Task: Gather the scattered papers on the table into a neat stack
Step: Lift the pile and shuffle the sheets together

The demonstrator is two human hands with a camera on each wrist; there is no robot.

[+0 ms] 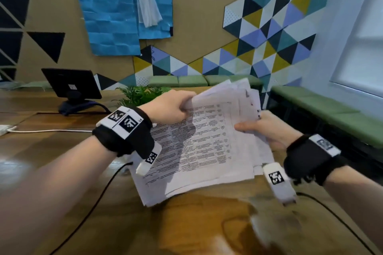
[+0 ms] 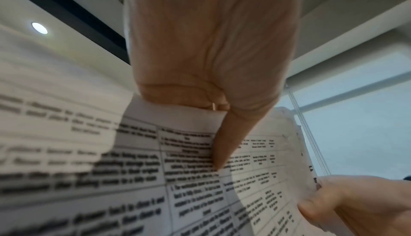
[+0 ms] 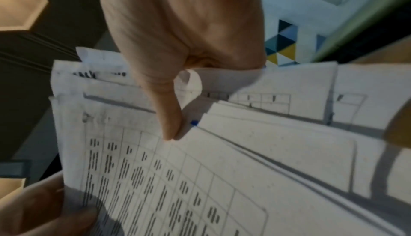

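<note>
Papers (image 1: 199, 147) are pinched by left hand (image 1: 167, 107) at 11 o'clock, right hand (image 1: 267, 128) at 3 o'clock, above the surface (image 1: 196, 223).

An office meeting or break-out room: a long wooden table (image 1: 196, 223) with a small black screen (image 1: 71, 83) on a stand, cables (image 1: 87, 209) trailing across it, printed papers (image 1: 199, 143) with tables of text, green cushioned benches (image 1: 323, 107) along the walls, coloured triangle wall panels (image 1: 275, 27), a blue paper sheet (image 1: 116, 14) pinned up, a potted plant (image 1: 138, 93)
</note>
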